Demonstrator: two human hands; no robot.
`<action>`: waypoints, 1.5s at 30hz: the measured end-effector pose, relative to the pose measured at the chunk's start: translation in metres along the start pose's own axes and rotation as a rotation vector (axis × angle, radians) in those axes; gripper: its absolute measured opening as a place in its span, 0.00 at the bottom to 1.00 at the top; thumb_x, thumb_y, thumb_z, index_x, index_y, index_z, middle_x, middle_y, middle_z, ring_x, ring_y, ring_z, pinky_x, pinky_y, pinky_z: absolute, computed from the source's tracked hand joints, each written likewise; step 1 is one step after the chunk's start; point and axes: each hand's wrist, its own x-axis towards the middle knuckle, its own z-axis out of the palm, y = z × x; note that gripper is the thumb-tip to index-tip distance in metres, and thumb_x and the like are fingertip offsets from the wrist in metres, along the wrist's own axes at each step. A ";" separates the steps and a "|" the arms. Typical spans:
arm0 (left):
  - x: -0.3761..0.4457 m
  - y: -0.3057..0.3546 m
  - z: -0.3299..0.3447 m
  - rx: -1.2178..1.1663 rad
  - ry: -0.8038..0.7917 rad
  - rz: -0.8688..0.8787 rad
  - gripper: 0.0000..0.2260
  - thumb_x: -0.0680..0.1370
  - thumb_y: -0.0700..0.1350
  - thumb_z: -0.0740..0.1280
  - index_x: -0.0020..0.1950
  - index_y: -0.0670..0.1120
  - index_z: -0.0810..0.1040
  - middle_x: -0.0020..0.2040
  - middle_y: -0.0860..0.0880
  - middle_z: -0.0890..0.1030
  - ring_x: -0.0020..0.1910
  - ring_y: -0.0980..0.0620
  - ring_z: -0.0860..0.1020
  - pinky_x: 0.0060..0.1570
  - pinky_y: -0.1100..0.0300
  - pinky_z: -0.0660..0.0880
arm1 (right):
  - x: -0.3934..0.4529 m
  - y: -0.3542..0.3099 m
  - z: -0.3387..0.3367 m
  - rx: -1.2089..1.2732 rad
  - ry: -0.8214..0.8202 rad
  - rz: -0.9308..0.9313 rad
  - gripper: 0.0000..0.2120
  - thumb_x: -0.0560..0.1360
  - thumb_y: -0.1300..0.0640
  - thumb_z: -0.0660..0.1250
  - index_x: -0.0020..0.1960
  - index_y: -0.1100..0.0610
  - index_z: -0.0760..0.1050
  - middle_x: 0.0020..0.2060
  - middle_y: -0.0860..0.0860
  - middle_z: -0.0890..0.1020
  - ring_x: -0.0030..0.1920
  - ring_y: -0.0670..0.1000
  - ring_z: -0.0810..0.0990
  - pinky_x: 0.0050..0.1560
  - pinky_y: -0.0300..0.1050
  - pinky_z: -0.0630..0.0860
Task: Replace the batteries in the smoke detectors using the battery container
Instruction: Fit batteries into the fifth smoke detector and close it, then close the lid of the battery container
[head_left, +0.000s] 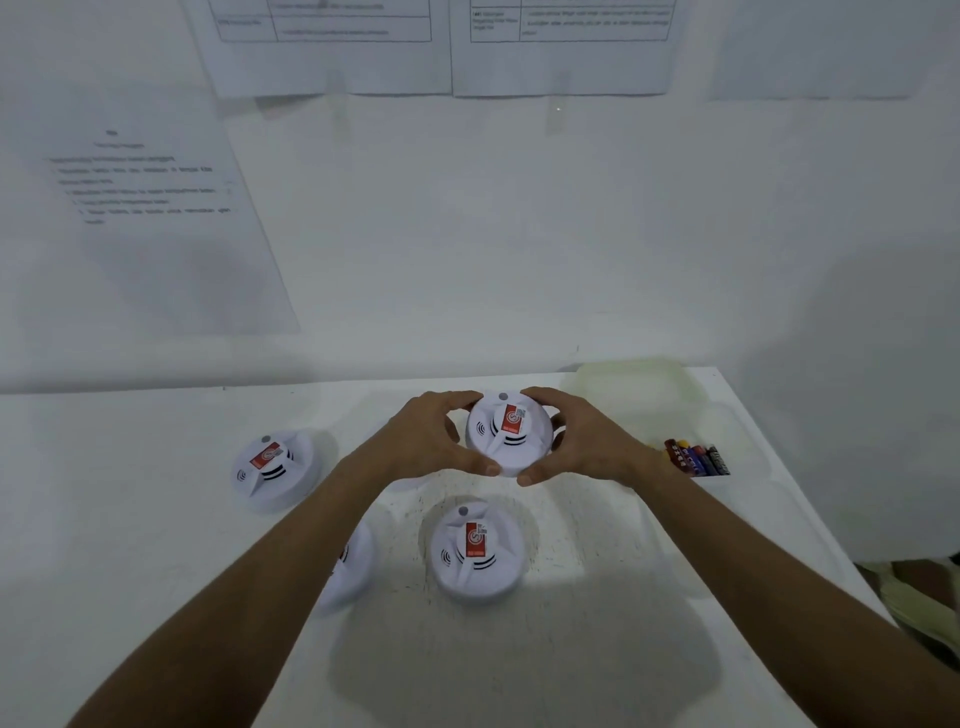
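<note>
White table (597, 649) set against a white wall (467, 234); its far edge meets the wall, and its right edge runs diagonally toward the near right. Printed sheets (156, 208) are fixed to the wall at left and along the top; their text is too blurred to read.

Left hand (431, 441) and right hand (582, 441) are both clamped on one white detector (511, 434), one on each side, thumbs on its near rim, near the middle of the far edge. It cannot be told whether this detector rests on the table or is lifted. A red label sits on its face.

Second detector (272, 467) lies toward the left, apart from the hands. Third detector (475, 553) lies just nearer than the held one, under the gap between the forearms. Fourth detector (348, 566) is partly hidden behind the left forearm.

Translucent container (644, 395) stands at the far right corner. Batteries (698, 458), side by side, lie near the right edge, just beyond the right wrist.
</note>
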 end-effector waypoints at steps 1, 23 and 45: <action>0.002 -0.003 0.002 0.007 -0.011 -0.007 0.32 0.62 0.54 0.81 0.64 0.55 0.76 0.54 0.61 0.80 0.40 0.60 0.78 0.38 0.73 0.71 | 0.003 0.004 0.001 -0.020 -0.002 0.014 0.47 0.57 0.56 0.85 0.71 0.52 0.67 0.64 0.49 0.74 0.58 0.50 0.76 0.54 0.43 0.79; 0.031 -0.019 0.021 0.351 -0.229 -0.174 0.37 0.56 0.69 0.71 0.60 0.52 0.78 0.55 0.52 0.82 0.54 0.49 0.77 0.62 0.44 0.68 | 0.022 0.034 0.019 -0.193 -0.067 0.119 0.45 0.60 0.56 0.83 0.71 0.56 0.66 0.67 0.54 0.72 0.66 0.53 0.69 0.59 0.36 0.62; 0.116 0.099 0.068 0.235 -0.045 -0.197 0.31 0.77 0.58 0.66 0.75 0.46 0.63 0.73 0.46 0.68 0.71 0.47 0.66 0.67 0.54 0.64 | -0.030 0.099 -0.170 0.006 0.359 0.177 0.36 0.64 0.48 0.80 0.69 0.50 0.71 0.59 0.48 0.77 0.55 0.51 0.77 0.54 0.46 0.76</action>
